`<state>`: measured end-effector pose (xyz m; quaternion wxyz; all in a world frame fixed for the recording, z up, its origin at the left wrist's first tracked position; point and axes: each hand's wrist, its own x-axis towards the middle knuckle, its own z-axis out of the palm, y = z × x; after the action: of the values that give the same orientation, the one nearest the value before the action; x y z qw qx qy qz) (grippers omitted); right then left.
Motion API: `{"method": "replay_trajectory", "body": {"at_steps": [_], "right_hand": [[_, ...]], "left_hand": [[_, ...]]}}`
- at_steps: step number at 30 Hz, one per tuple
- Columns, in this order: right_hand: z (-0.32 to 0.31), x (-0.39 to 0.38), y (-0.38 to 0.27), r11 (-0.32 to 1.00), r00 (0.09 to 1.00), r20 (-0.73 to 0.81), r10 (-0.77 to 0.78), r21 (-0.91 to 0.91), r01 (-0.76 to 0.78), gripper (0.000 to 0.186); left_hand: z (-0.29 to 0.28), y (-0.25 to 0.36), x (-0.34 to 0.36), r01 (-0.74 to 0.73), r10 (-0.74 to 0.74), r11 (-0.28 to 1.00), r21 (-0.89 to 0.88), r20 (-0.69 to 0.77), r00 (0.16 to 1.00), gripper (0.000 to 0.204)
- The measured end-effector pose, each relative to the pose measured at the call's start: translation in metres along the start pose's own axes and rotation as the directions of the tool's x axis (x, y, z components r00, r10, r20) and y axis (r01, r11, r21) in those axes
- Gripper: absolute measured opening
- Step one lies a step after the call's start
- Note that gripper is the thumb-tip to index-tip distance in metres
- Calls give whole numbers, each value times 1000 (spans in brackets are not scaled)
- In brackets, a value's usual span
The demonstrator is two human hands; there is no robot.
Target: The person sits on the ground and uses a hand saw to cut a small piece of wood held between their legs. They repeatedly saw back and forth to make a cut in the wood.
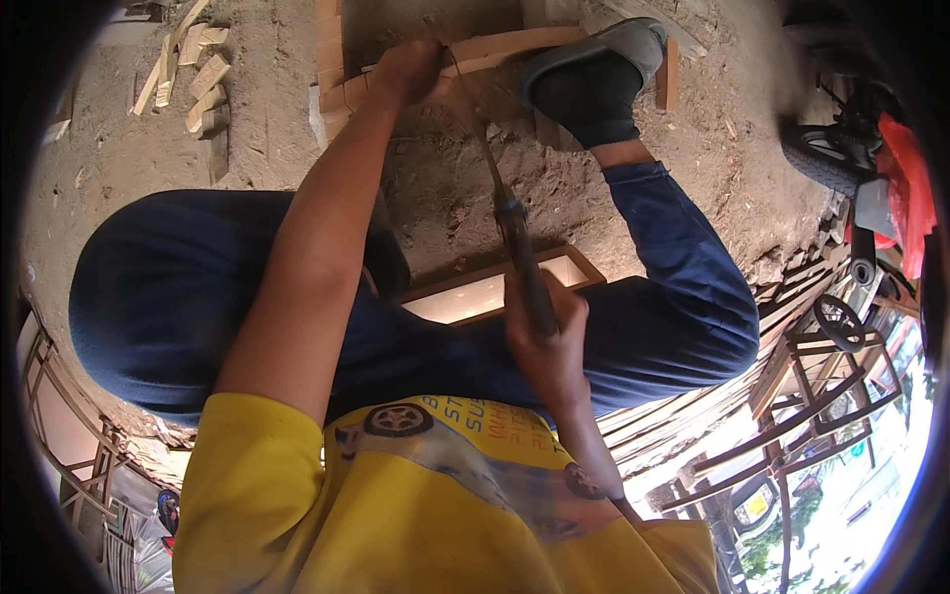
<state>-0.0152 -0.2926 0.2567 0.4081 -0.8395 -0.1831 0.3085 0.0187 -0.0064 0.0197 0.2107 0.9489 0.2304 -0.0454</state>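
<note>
Shirt nearest the camera: yellow T-shirt (416,535), printed on the front with a car and coloured lettering, filled the lower part of the view.
Legs: dark blue trousers (168,297), both knees bent and spread wide to the sides.
Right hand: right hand (550,342) was closed around the dark grip of a handsaw (520,243), in front of the shirt.
Saw position: handsaw slanted from the grip up and slightly leftward, its thin blade seen nearly edge-on, the far part crossing a wooden board (510,45) close to the left hand; depth of any cut could not be told.
Left hand: left hand (410,71) was bunched against the board, just left of the blade; finger closure could not be told, owing to blur and angle.
Foot: grey shoe (645,46) over a dark sock rested by the board's right end.
Between the legs: shallow wooden box (586,265), partly hidden by trousers and right hand.
Ground, upper left: pale wood offcuts (208,77) lay scattered on bare soil (267,134).
Right margin: black tyre (826,163) near red plastic (905,188), with a wooden frame (807,411) below.
</note>
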Motion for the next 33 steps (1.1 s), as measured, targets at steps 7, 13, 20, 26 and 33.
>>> {"method": "replay_trajectory", "body": {"at_steps": [7,13,20,26,33], "right_hand": [[2,-5,-2,984,989,-3,-146,-103,145,11],[14,41,-7,994,997,24,-72,-76,74,17],[-17,-39,5,996,1000,-10,1,-89,-2,18],[26,50,-7,997,999,28,-36,-63,37,22],[-20,-42,7,997,999,-33,-23,-80,20,19]], "left_hand": [[3,-4,10,26,-25,1000,4,-67,997,30],[3,2,0,39,-44,998,-46,-108,993,30],[-7,8,8,77,-89,994,82,162,983,35],[4,-3,3,-2,-1,1000,-31,-85,996,31],[-3,0,6,66,-68,997,27,83,994,41]]}}
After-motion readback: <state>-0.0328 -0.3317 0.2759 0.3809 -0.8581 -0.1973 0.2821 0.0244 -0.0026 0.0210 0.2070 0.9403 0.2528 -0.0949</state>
